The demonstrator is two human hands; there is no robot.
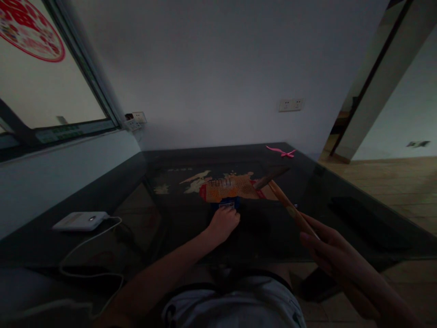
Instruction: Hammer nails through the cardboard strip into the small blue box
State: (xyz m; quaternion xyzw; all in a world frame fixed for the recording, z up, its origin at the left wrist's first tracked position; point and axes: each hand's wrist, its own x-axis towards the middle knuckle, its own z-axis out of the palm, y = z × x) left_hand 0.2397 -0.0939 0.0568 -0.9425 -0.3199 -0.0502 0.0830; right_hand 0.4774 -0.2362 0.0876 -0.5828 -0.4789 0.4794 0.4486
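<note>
My right hand (329, 243) is wrapped round the wooden handle of a hammer (293, 212). Its dark, long head points away from me, over the right end of an orange and red printed sheet or packet (235, 187) on the table. My left hand (224, 223) has its fingers curled down at a small blue packet (228, 202) with a pale label, at the near edge of the orange one. Whatever lies under those fingers is hidden. Small dark upright marks show on the orange print, too dim to make out.
The dark glossy table (184, 237) meets the wall. A white power bank (82, 221) with a white cable lies at the left. A pink ribbon (282, 151) is at the far right corner, and a flat black object (368, 222) at the right. Wall sockets (291, 105) are behind.
</note>
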